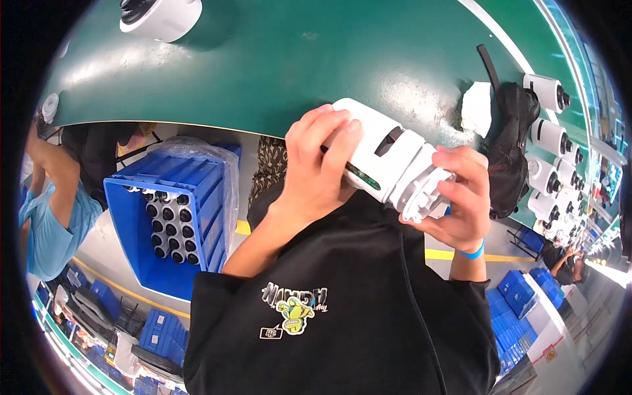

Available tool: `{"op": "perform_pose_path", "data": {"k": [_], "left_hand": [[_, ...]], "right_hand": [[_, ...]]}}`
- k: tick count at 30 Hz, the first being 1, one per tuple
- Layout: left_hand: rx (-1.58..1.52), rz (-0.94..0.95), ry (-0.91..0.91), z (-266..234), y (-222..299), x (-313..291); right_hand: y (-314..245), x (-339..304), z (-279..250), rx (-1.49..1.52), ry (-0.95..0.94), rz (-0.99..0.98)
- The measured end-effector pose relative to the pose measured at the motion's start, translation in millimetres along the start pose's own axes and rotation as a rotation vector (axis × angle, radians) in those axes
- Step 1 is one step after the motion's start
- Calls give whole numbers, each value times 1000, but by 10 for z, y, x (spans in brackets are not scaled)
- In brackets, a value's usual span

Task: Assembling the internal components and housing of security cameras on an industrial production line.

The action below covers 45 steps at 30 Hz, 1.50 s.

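I hold a white cylindrical camera housing (388, 158) in both hands, just in front of the green table's near edge. My left hand (316, 164) wraps around its rear body, fingers over the top. My right hand (461, 201), with a blue wristband, grips the ribbed front end. A strip of green circuit board (363, 176) shows through an opening in the underside of the housing.
The green table (283, 59) carries a row of white cameras (546, 138) at the right, a black mesh bag (513, 145), a white cloth (477, 108) and a white dome unit (161, 16). A blue crate (204, 197) of black cylinders stands left. Another person (46, 224) is at far left.
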<state>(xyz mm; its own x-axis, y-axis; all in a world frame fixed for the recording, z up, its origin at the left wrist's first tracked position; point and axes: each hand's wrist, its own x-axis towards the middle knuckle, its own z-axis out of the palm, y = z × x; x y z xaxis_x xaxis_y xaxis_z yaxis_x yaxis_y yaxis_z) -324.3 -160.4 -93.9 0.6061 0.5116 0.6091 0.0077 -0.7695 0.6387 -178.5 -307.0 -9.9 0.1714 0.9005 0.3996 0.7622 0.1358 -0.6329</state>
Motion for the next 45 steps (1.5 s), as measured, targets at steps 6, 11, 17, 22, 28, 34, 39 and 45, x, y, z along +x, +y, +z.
{"op": "perform_pose_path", "data": {"k": [6,11,17,22,28,34,39,45], "left_hand": [[-182,69,-79,-136,-125,116],[-374,38,-117,-170,-150,167],[-283,49,22,-168,-176,134],[-336,77,-30,-144,-177,81],[-311,43,125,-56,-127,27],[-285,31,162,-56,-71,-18],[-219,93,291,-18,-95,-15],[35,118,299,-158,-68,-87]], "right_hand": [[-185,61,-21,119,4,4],[-233,228,-170,75,-167,-43],[-275,258,-152,-69,-115,-234],[-279,322,-198,-33,-258,-242],[-264,330,-105,116,-144,-127],[-325,315,-95,50,-159,-132],[-274,183,136,63,87,-224],[-413,-67,226,48,229,122]]}}
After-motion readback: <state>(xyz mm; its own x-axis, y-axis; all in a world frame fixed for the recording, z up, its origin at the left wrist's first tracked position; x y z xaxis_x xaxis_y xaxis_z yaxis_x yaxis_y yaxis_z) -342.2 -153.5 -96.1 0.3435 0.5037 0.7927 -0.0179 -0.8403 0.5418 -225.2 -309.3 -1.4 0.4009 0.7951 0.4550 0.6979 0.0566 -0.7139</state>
